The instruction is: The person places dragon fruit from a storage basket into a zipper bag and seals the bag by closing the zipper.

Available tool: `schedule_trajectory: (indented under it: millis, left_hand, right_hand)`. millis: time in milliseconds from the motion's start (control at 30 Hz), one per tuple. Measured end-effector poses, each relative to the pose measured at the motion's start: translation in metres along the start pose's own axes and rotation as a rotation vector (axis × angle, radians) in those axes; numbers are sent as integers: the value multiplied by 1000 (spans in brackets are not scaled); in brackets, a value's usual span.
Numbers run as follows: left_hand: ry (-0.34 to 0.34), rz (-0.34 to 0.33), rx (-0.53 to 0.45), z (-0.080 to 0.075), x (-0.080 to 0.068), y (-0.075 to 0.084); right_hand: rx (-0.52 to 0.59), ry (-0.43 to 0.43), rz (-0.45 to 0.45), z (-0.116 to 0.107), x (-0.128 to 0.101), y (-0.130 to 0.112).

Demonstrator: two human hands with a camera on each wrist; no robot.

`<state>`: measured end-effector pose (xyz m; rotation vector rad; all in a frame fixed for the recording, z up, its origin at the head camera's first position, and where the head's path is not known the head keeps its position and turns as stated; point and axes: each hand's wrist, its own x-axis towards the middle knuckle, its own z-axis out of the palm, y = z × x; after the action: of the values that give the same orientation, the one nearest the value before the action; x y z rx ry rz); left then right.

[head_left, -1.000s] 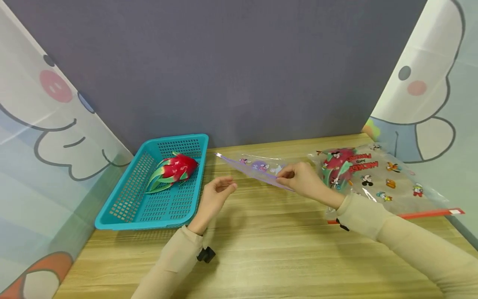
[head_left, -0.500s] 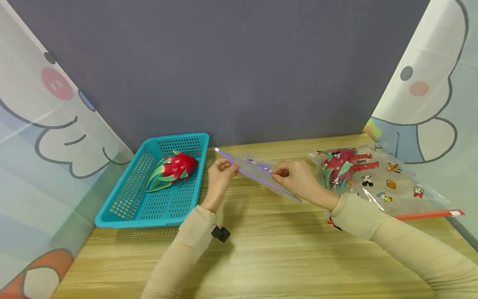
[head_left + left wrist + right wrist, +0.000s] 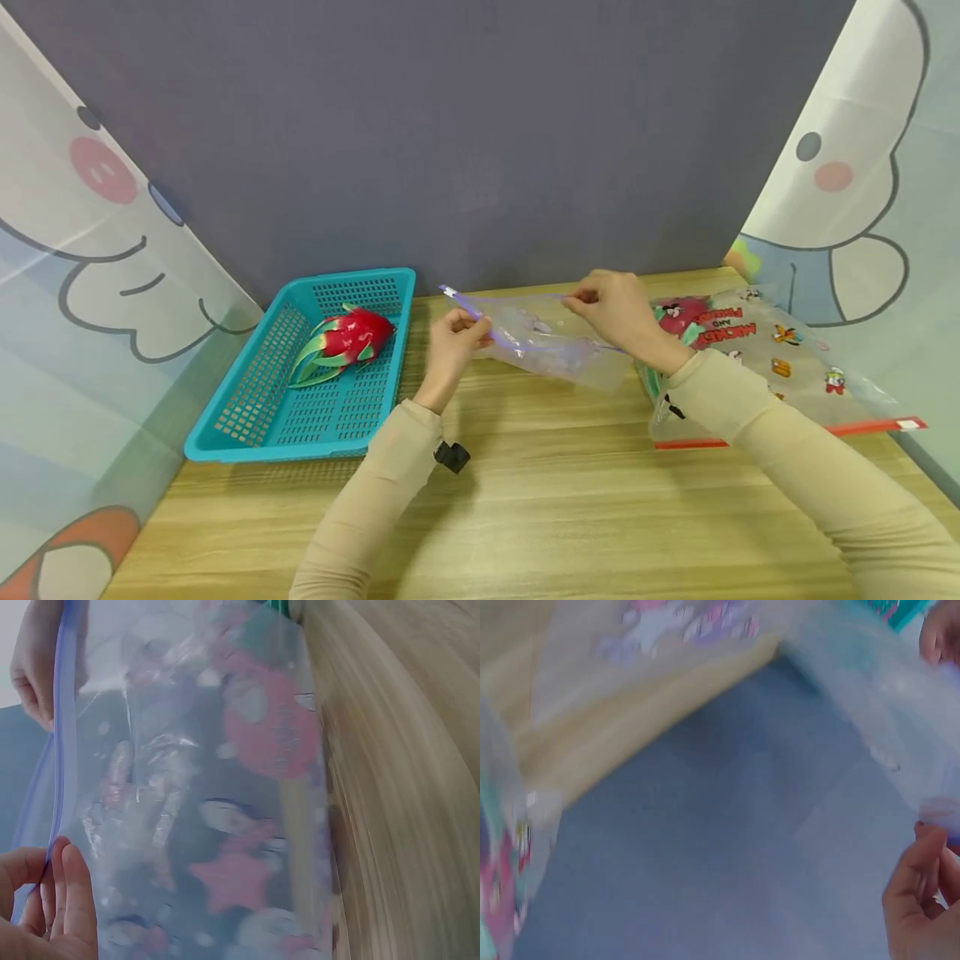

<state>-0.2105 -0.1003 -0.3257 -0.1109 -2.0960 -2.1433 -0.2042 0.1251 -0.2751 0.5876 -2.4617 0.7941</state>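
Both hands hold a clear zip bag (image 3: 551,346) with a purple zip strip, lifted above the wooden table (image 3: 570,500). My left hand (image 3: 459,333) pinches the near lip of the purple strip; in the left wrist view its fingers (image 3: 52,896) pinch that strip (image 3: 66,735). My right hand (image 3: 611,308) pinches the far lip, which pulls the bag's mouth apart. In the right wrist view its fingers (image 3: 922,900) grip the blurred bag (image 3: 870,712). A red dragon fruit (image 3: 345,340) lies in a teal basket (image 3: 247,417) to the left.
A second printed zip bag (image 3: 757,358) with a red strip and a dragon fruit inside lies on the table at the right. A grey-blue wall stands behind, with cartoon panels on both sides. Bare wood spans the front of the table.
My left hand reached right and took hold of the purple strip. Both hands then raised the bag off the table, and the right hand drew its lip up and back, parting the mouth.
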Motion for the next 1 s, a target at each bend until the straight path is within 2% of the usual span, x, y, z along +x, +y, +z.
schedule_trajectory:
  millis: [100,300,467,600,667,733,900,1000]
  left_hand:
    - [-11,-12,50,2,-3,0]
    - [-15,-22,99,0,-6,-3]
    - [0,-41,103,-6,-6,-9]
    - [20,7,153,-10,-3,-15]
    - [39,47,188,-11,-1,-18]
    - [60,60,213,-12,2,-21]
    - [79,8,235,-15,6,-28]
    - [76,37,258,-14,8,-29]
  right_hand:
    - [-45,125,-55,-10,6,5]
    - [-120,236,-105,-29,15,12]
    - [-140,239,-110,-40,16,17]
    - [-147,236,-140,-43,17,20]
    - [-154,242,-178,-42,16,23]
    - [-158,240,-237,-38,15,25]
    - [-178,251,-362,-28,11,34]
    - [-189,285,-369,-27,9,40]
